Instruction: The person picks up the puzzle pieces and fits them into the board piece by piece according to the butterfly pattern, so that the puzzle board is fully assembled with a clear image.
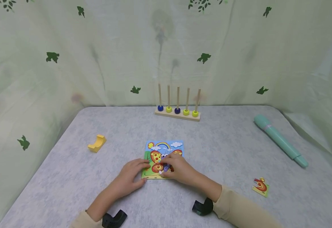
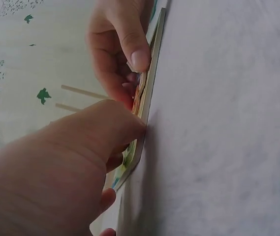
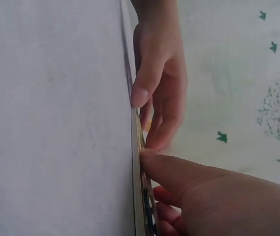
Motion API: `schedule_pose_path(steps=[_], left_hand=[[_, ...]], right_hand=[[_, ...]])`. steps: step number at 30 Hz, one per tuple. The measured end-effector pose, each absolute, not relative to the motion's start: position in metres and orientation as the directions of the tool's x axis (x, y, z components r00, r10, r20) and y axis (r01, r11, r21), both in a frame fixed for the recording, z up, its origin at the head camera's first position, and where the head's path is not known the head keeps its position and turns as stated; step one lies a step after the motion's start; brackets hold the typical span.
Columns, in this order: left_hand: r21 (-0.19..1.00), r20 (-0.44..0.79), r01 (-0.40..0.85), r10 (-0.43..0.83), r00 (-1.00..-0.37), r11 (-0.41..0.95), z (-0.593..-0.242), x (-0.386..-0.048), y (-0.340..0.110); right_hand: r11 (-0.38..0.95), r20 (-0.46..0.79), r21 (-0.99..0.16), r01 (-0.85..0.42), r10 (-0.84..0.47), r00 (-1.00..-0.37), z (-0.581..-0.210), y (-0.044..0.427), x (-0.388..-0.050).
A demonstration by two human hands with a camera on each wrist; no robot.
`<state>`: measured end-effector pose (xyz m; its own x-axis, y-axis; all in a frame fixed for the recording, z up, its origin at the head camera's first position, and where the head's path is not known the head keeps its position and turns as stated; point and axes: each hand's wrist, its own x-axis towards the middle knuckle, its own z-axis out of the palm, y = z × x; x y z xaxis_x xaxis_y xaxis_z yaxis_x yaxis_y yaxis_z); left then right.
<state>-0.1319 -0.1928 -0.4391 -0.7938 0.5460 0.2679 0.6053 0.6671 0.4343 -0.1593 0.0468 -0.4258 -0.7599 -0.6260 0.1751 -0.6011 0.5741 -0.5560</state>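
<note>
A butterfly jigsaw puzzle (image 1: 150, 155) in a thin tray lies flat on the table, with a rainbow, sun and clouds along its top. My left hand (image 1: 131, 175) holds the tray at its lower left corner, thumb at the near edge and fingers over the left side. Over the puzzle's lower middle, my right hand (image 1: 180, 169) pinches a puzzle piece (image 1: 166, 167) between thumb and fingers; that hand covers the puzzle's lower right. In the left wrist view the pieces (image 2: 139, 96) sit slightly raised above the tray edge. A loose corner piece (image 1: 261, 187) with a red-orange swirl lies to the right.
At the back stands a wooden peg stand (image 1: 178, 116) with blue and yellow beads. A yellow curved block (image 1: 97, 143) lies at the left, a teal microphone-shaped toy (image 1: 281, 141) at the right. A printed curtain (image 1: 120, 53) hangs behind the grey table (image 1: 225, 145).
</note>
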Motion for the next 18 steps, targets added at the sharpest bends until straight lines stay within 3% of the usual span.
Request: schedule_pose_path(steps=[9, 18], left_hand=[[0.338, 0.191, 0.622, 0.595, -0.781, 0.707, -0.437, -0.128, -0.187], [0.350, 0.179, 0.616, 0.596, -0.783, 0.705, -0.436, -0.128, -0.187]], right_hand=[[0.564, 0.162, -0.573, -0.594, -0.633, -0.757, -0.429, 0.046, -0.162], [0.528, 0.014, -0.643, -0.555, -0.716, -0.698, -0.421, 0.059, -0.171]])
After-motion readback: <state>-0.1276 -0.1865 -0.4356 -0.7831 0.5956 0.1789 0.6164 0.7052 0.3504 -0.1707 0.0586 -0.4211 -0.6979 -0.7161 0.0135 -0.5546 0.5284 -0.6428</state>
